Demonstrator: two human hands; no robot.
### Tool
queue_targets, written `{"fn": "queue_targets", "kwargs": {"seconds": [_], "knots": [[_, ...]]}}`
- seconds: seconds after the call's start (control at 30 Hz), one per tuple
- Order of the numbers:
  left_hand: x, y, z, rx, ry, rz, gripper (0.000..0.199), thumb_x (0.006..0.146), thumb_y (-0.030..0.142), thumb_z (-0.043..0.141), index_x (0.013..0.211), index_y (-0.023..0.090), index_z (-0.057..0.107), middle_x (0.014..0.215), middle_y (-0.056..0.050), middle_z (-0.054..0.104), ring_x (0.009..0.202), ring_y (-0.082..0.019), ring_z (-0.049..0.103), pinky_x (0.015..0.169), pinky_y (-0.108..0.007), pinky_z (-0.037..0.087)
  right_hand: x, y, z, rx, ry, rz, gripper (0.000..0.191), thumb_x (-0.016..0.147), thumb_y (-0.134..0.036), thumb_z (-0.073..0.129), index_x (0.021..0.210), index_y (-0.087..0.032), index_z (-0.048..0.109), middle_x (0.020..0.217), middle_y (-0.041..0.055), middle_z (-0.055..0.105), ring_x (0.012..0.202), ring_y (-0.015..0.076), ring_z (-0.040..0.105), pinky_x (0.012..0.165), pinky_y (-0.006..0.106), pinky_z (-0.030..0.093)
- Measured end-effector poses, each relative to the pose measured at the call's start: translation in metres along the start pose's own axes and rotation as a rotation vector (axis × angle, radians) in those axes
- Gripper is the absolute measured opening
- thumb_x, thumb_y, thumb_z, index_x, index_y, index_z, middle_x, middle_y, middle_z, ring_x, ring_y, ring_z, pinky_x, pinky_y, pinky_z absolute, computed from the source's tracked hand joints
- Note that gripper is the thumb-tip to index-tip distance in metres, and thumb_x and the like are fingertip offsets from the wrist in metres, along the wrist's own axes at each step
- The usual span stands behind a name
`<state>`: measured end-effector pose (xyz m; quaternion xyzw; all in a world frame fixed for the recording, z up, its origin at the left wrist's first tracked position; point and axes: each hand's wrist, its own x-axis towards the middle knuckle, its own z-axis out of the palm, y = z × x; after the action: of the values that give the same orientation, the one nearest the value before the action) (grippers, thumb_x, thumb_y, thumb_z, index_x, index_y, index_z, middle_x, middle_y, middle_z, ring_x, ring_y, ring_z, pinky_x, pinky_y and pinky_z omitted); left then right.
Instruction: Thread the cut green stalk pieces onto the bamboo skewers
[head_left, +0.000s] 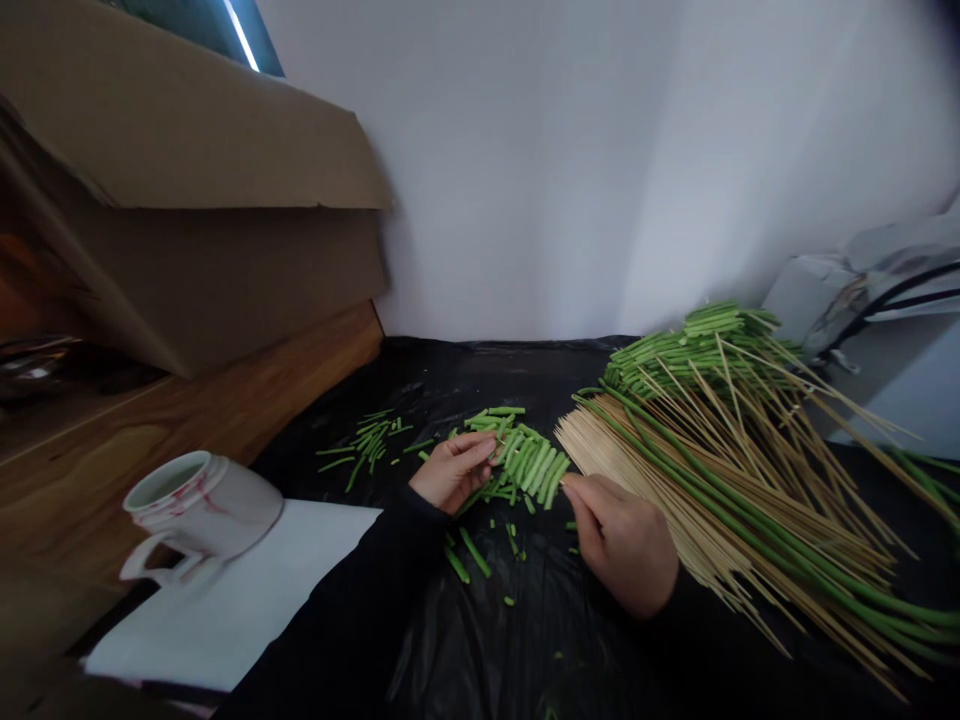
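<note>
A row of cut green bean pieces (536, 465), lying side by side on a thin bamboo skewer, spans the gap between my hands. My left hand (454, 470) pinches the skewer's left end with thumb and fingers. At the other end, my right hand (626, 545) is closed around the skewer, most of which its fingers hide. Loose bean pieces (474, 552) lie under and around my left hand. Right beside my right hand is a fanned pile of bare bamboo skewers (660, 490).
Long whole beans (757, 520) lie across the skewers, with stacked bean skewers (697, 350) behind. More cut pieces (367, 440) lie left on black plastic sheeting (450, 375). A white mug (210, 505) stands on white paper (247, 590). A cardboard box (247, 260) is at back left.
</note>
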<state>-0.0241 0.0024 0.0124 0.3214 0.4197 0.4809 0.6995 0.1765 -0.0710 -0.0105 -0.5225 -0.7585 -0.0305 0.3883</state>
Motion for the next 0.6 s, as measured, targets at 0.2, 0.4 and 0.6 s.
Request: {"fn": "queue_targets", "kwargs": {"seconds": [0.2, 0.4, 0.6], "knots": [[0.0000, 0.0005, 0.0004, 0.021, 0.024, 0.010, 0.023, 0.058, 0.016, 0.081, 0.079, 0.010, 0.073, 0.067, -0.004, 0.066, 0.056, -0.007, 0.056, 0.052, -0.017, 0.043, -0.0006, 0.0005, 0.0009, 0.006, -0.017, 0.009, 0.029, 0.091, -0.017, 0.037, 0.091, -0.018, 0.065, 0.077, 0.0052, 0.066, 0.074, 0.0149, 0.062, 0.066, 0.025, 0.041], [0.0005, 0.0001, -0.0002, 0.028, 0.013, 0.031, 0.027, 0.054, 0.015, 0.084, 0.077, 0.009, 0.072, 0.067, -0.004, 0.066, 0.055, -0.006, 0.056, 0.052, -0.016, 0.043, -0.0011, 0.0002, 0.0005, 0.000, -0.032, 0.016, 0.028, 0.091, -0.018, 0.037, 0.090, -0.018, 0.064, 0.075, 0.0042, 0.064, 0.072, 0.0146, 0.061, 0.064, 0.025, 0.040], [0.0008, 0.0000, -0.0005, 0.002, -0.001, 0.019, 0.025, 0.056, 0.015, 0.083, 0.077, 0.009, 0.072, 0.064, -0.004, 0.065, 0.055, -0.007, 0.057, 0.053, -0.016, 0.044, -0.0012, 0.0008, 0.0008, -0.007, -0.030, 0.013, 0.028, 0.092, -0.019, 0.037, 0.090, -0.018, 0.064, 0.074, 0.0038, 0.064, 0.070, 0.0145, 0.060, 0.062, 0.026, 0.039]]}}
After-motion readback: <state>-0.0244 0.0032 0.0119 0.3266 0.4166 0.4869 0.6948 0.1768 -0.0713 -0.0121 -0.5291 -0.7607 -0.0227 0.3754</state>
